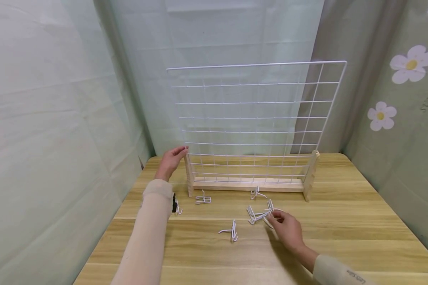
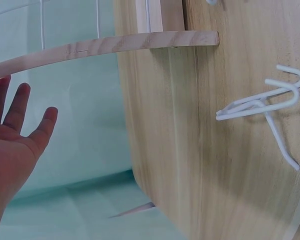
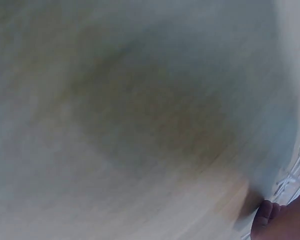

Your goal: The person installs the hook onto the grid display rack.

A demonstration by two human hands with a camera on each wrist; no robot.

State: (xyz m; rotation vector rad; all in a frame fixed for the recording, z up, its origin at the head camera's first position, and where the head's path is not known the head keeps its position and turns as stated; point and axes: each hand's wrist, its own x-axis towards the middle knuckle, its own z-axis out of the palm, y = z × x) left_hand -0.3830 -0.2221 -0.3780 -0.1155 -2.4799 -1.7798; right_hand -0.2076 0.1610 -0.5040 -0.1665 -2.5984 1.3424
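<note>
From the head camera, a white wire grid panel stands upright in a wooden base near the back of a wooden table. The person's left hand is at the panel's left edge, beside the left wooden upright, fingers extended and relaxed, gripping nothing. The right hand lies low over the table, its fingertips touching a small pile of white wire hooks in front of the base; whether they pinch one cannot be told. More hooks lie scattered: one mid-table, one near the base's left end, one just before the base.

The left wrist camera shows the left hand with fingers spread and straight, free of the wooden foot of the base, and one white wire hook lying on the table.

The right wrist camera is heavily blurred; only a fingertip of the right hand and a hint of white wire show at the lower right.
</note>
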